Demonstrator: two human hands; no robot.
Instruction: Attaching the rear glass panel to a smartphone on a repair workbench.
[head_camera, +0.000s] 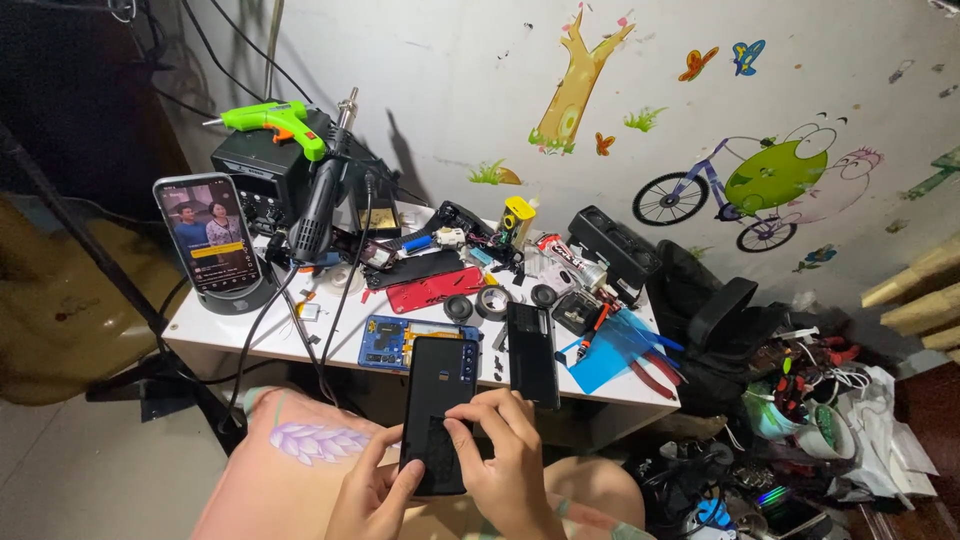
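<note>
Both hands hold a dark phone back cover (439, 400) above my lap, just in front of the white table (340, 355). My left hand (372, 497) grips its lower left edge. My right hand (505, 460) clasps its lower right side, thumb pressed on the panel. On the table right behind it lie an opened phone with a blue frame (388, 342) and a black phone (532, 353) face down.
A phone on a stand (211, 236) plays video at the table's left. Behind it sit a black station (262, 180), a green glue gun (272, 120) and a hot air gun (322, 200). A red cover (434, 289), tape rolls (491, 302), blue sheet (612, 355) and pliers (652, 378) crowd the table.
</note>
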